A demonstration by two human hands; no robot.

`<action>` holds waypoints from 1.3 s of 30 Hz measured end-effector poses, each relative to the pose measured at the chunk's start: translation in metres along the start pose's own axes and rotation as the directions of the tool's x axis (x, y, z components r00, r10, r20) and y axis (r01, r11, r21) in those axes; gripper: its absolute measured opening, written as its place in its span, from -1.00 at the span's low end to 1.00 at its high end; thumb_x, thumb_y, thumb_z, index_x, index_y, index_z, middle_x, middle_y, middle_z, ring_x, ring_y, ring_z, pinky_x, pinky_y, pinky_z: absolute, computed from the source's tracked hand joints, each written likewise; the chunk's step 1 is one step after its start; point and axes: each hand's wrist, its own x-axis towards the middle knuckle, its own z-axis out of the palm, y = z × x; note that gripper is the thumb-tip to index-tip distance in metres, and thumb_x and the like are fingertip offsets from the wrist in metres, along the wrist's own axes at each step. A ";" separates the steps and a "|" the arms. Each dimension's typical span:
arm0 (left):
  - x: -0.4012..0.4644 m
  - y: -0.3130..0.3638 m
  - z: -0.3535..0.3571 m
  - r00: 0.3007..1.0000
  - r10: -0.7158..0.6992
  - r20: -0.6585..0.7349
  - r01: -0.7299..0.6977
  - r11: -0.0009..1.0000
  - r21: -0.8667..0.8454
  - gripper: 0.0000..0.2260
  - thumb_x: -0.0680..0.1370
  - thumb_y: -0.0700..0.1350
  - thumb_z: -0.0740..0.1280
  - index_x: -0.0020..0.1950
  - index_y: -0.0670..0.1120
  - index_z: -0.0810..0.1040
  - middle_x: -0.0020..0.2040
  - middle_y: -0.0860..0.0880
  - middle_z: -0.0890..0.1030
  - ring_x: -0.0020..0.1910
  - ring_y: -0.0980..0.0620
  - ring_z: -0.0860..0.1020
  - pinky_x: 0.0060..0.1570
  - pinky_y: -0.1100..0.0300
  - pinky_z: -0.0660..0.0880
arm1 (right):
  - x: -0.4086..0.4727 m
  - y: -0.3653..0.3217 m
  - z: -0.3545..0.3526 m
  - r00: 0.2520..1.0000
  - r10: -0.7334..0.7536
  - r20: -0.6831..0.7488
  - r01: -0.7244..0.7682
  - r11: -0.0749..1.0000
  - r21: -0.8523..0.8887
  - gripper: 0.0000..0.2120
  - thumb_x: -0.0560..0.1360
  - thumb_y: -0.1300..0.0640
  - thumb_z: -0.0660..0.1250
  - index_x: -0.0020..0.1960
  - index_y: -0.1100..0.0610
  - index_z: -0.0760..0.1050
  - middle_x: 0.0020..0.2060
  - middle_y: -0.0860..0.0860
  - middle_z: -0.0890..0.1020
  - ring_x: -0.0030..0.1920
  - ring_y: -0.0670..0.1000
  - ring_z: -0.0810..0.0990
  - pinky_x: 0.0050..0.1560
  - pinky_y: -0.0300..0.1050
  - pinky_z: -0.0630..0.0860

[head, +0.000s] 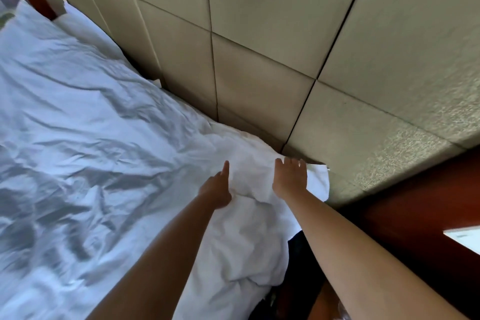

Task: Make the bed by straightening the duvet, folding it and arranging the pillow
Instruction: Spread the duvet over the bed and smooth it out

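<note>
White duvet spread over the bed, long way running from 7 o'clock up to 11 o'clock, wrinkled. Top corner by the padded headboard at 3 o'clock. Left hand pinching a fold, first finger straight. Right hand flat and open, pressing the corner. No writing to read.

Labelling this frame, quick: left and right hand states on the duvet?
Left hand: index finger straight, other fingers hidden, pressing the duvet; grip cannot be told.
Right hand: open, fingers straight, flat on the duvet corner.
</note>
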 end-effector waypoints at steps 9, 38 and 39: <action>-0.021 -0.007 -0.005 1.000 -0.008 0.014 0.006 0.987 0.163 -0.34 0.56 -0.18 0.19 0.58 0.01 -0.06 0.56 -0.04 0.09 0.50 -0.08 0.14 0.41 -0.02 0.26 | -0.020 -0.014 -0.001 0.987 -0.135 0.082 0.126 0.986 0.107 -0.57 0.51 0.12 0.22 0.37 0.13 0.30 0.31 0.09 0.38 0.40 0.11 0.25 0.48 0.02 0.04; -0.267 -0.066 -0.011 0.968 -0.118 -0.220 0.170 0.957 0.235 -0.47 0.62 -0.02 0.15 0.56 0.02 0.04 0.56 -0.05 0.09 0.52 -0.08 0.10 0.40 -0.06 0.25 | -0.212 -0.069 -0.060 0.920 -0.392 0.018 0.390 0.917 0.082 -0.40 0.57 -0.05 0.16 0.54 0.08 0.07 0.51 0.10 0.13 0.51 0.11 0.08 0.51 0.04 0.01; -0.277 -0.067 -0.004 0.967 -0.139 -0.216 0.188 0.957 0.223 -0.47 0.62 -0.02 0.15 0.56 0.02 0.05 0.55 -0.05 0.10 0.51 -0.08 0.11 0.40 -0.06 0.25 | -0.218 -0.069 -0.058 0.912 -0.408 0.027 0.405 0.911 0.083 -0.39 0.57 -0.06 0.15 0.54 0.09 0.06 0.52 0.11 0.12 0.52 0.11 0.07 0.50 0.05 0.01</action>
